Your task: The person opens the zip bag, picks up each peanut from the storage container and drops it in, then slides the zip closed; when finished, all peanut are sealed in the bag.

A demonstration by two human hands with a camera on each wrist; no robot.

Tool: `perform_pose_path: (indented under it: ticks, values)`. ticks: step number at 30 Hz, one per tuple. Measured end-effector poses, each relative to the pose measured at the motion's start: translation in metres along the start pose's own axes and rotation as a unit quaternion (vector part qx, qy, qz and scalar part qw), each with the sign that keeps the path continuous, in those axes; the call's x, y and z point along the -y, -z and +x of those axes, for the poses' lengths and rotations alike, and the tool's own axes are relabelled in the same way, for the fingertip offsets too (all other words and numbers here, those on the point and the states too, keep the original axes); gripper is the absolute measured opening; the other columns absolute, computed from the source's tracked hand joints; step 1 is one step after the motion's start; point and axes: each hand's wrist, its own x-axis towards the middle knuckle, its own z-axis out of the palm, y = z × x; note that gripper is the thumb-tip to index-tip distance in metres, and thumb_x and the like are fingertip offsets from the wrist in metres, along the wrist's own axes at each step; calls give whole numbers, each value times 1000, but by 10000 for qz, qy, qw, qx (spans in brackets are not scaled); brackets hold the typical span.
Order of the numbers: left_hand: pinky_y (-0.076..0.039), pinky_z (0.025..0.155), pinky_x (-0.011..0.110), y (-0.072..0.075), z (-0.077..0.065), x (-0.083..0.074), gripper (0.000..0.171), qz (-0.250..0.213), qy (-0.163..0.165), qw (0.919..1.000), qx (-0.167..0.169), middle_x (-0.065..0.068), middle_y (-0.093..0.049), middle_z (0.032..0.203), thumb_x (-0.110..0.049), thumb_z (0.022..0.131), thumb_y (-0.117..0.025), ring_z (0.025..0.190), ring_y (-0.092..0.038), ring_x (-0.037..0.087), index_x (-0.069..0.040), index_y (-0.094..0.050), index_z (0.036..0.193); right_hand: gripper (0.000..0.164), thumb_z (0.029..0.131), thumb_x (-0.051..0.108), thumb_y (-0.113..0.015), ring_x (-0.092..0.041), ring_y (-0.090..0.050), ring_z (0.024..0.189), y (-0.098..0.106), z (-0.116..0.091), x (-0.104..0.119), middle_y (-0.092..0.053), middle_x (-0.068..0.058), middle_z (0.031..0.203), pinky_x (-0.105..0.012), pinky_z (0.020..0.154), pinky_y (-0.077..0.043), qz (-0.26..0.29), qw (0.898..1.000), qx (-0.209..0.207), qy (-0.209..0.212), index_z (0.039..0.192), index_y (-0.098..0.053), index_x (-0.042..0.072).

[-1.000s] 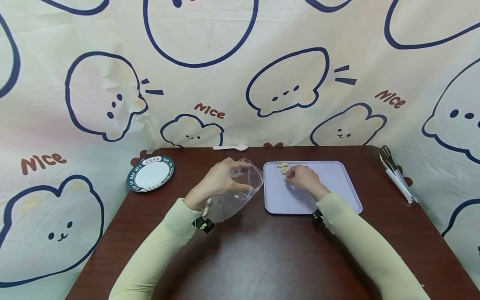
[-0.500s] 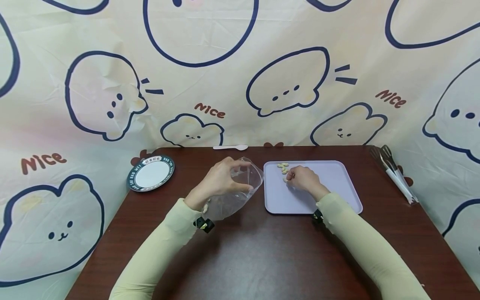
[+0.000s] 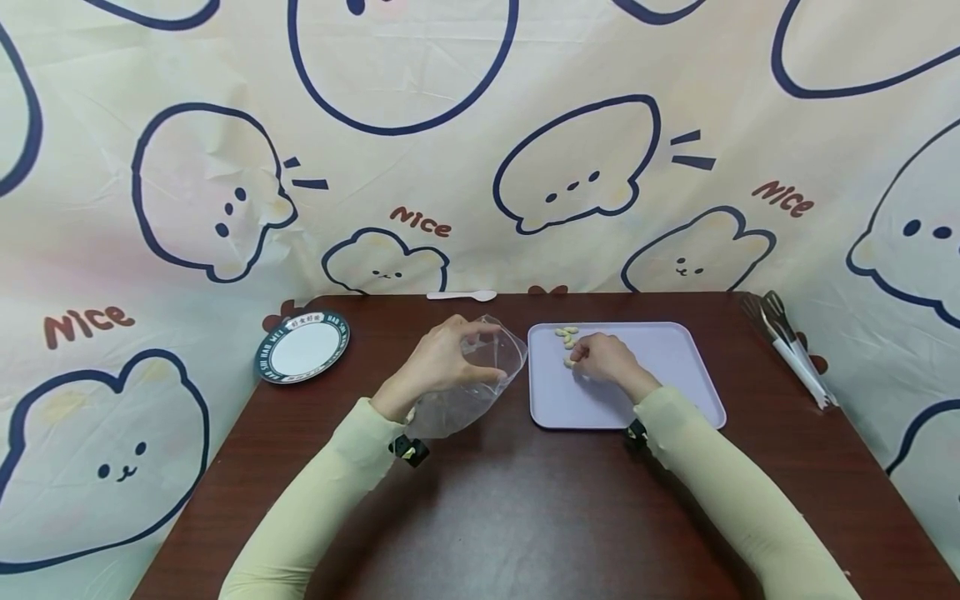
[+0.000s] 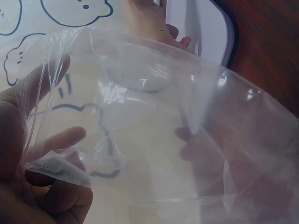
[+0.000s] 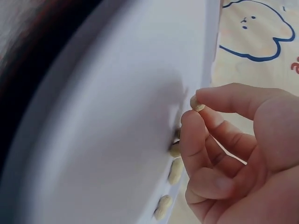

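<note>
My left hand (image 3: 442, 357) holds a clear plastic bag (image 3: 457, 412), thumb and fingers spread apart along its mouth. In the left wrist view the film (image 4: 140, 112) stretches across the picture, with fingers showing through it. Over the left part of a lilac tray (image 3: 652, 342), my right hand (image 3: 607, 360) pinches a peanut (image 5: 197, 103) between thumb and forefinger. Several more unshelled peanuts (image 3: 567, 332) lie in the tray's far left corner, just beyond those fingertips. The right wrist view shows some of them in a row, one peanut (image 5: 163, 207) lowest.
A green-rimmed plate (image 3: 302, 348) lies at the left table edge. At the back edge is a white spoon (image 3: 461, 296). White-handled utensils, one of them a whisk (image 3: 776, 312), rest at the right edge. A printed cloth (image 3: 465, 167) hangs behind the brown table (image 3: 510, 517).
The peanut at my right fingertips shows more plainly now, with the hand almost still. Fewer peanuts show through the bag beside my left wrist, and the bag's lower end has shifted slightly.
</note>
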Motion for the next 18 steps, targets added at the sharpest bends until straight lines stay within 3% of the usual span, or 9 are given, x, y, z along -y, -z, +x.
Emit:
perform_pose_path:
  ticks: [11,18]
  values:
    - [-44,70,32,-2,1,1,74,-5,83,10000,-20,2,-55,105,-55,72,-84,88,-53,21,-30,-60,138,11,83,19,-70,-15,-60,74,18,-15,27,-70,-1,84,-29,66,-44,876,9928,-353,743,92,-73,15]
    - [-47,71,33,-3,3,1,75,45,79,10000,-2,3,-57,106,-54,72,-85,90,-55,20,-29,-60,138,11,86,19,-73,-17,-64,72,31,-29,52,-68,-5,86,-30,61,-52,1548,9829,-229,971,95,-73,14]
